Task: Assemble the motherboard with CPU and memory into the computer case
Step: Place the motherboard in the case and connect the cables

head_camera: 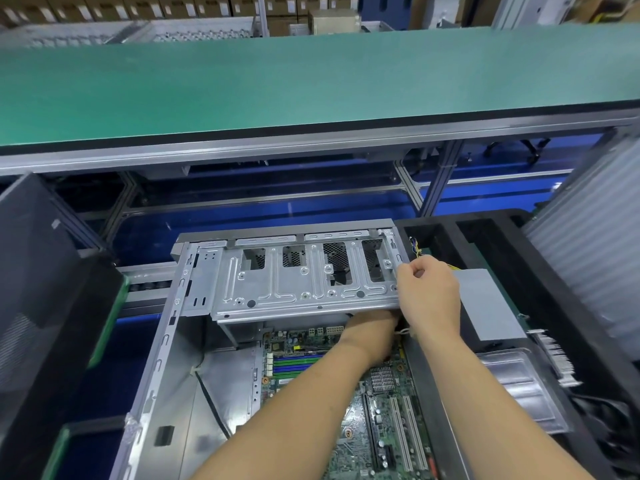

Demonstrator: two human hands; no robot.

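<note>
Head view showed the right hand (pixel 427 296) up at the far right corner of the silver metal drive cage (pixel 304 275). Its grip was closed, with fingers curled on the cage's right edge. It seemed to hold the cage up or keep it steady.

Just below, the left hand (pixel 372 323) reached in under the front lip of the cage. Its fingers were hidden by the metal, so I could not tell if that grip was open or closed, or what it touched. The left arm crossed over the board from the lower left, and the two wrists sat close together.

Under the left arm lay the green motherboard with blue and green memory slots (pixel 298 362). It was already down flat inside the open grey computer case (pixel 166 341). Its long side ran toward the person and away. Its far end went in under the cage, right where the left hand was.

So the spot that mattered was under the cage, past the left hand, and the left hand was nearer to it. A bunch of yellow and black wires (pixel 417 249) poked out beside the right hand, and a flat grey box (pixel 485 303) sat just right of the case.
</note>
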